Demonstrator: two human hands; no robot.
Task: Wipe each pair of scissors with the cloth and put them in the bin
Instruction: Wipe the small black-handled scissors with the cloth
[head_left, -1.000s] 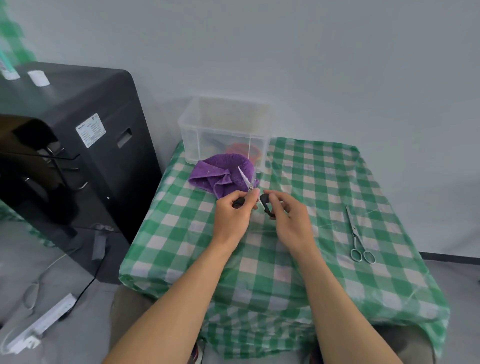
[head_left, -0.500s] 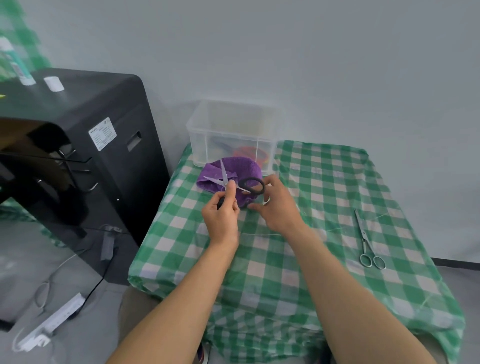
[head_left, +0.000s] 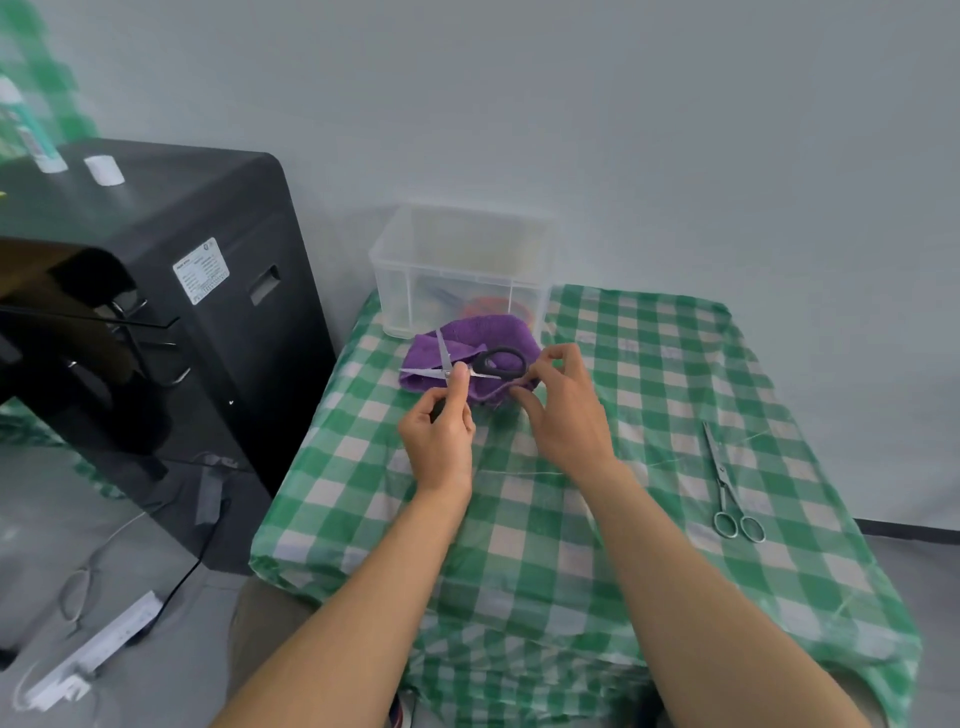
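Green-checked tablecloth covers a table against a grey wall. At its far left stands the clear bin, with coloured things dimly seen inside, and the purple cloth lies bunched just near of it. Over the cloth the scissors are held with blades spread, one pointing far, one left. The left hand pinches them at the pivot, thumb on top, fingers curled beneath. The right hand has its fingers curled at the black handle loop and the cloth's right edge; whether it holds either I cannot tell. Steel scissors lie closed at the right. A black cabinet stands left.
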